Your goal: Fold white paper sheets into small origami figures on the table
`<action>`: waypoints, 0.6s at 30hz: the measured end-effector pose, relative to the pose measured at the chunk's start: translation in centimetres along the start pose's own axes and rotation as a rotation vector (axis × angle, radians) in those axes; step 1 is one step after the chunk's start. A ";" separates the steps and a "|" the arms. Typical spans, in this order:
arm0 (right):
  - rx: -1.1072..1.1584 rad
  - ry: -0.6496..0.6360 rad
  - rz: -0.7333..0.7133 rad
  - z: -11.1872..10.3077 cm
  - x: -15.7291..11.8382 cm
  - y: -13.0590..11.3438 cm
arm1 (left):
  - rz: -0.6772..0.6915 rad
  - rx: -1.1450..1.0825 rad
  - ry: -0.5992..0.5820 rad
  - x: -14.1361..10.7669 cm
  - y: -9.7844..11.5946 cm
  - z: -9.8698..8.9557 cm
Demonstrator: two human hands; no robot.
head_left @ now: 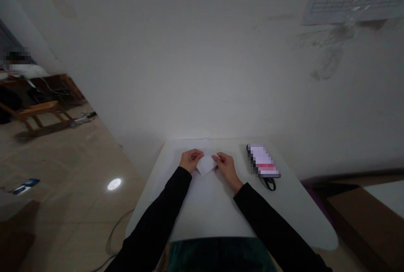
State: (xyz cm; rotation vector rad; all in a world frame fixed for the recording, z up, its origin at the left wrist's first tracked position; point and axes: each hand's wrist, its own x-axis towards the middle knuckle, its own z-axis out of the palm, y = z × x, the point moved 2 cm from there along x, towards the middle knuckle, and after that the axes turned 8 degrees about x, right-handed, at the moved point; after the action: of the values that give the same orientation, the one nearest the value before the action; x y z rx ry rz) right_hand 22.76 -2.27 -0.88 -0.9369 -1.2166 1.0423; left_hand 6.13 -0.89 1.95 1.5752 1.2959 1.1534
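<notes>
A small piece of folded white paper (206, 165) is held between both hands, just above a white table (217, 219). My left hand (190, 160) pinches its left edge between thumb and fingers. On the opposite edge, my right hand (226, 166) has the paper pinched in the same way. The paper narrows to a point at the bottom, towards me. Beneath the hands a larger white sheet (176, 148) lies flat on the left part of the table.
A phone (263, 160) with a black strap lies at the table's right. Behind the table rises a white wall (202, 74). A wooden chair (41, 110) stands far left, a cable (110, 236) runs along the floor, and a cardboard box (366, 217) is at right.
</notes>
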 end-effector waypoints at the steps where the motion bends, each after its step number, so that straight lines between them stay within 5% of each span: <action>1: 0.008 0.027 -0.012 0.0 -0.1 -0.2 | 0.000 -0.012 -0.016 -0.1 0.1 0.1; 14: 0.159 0.236 -0.068 -1.3 0.2 -0.4 | 0.000 -0.100 -0.289 -0.3 0.0 0.5; 18: 0.191 0.239 -0.040 -1.4 0.0 -0.4 | 0.065 0.034 -0.273 -1.3 0.4 0.0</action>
State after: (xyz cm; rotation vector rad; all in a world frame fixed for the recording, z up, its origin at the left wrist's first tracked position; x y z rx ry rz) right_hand 24.23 -2.45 -0.66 -0.8575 -0.9185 0.9659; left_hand 6.17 -2.23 2.08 1.7423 1.0958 0.9202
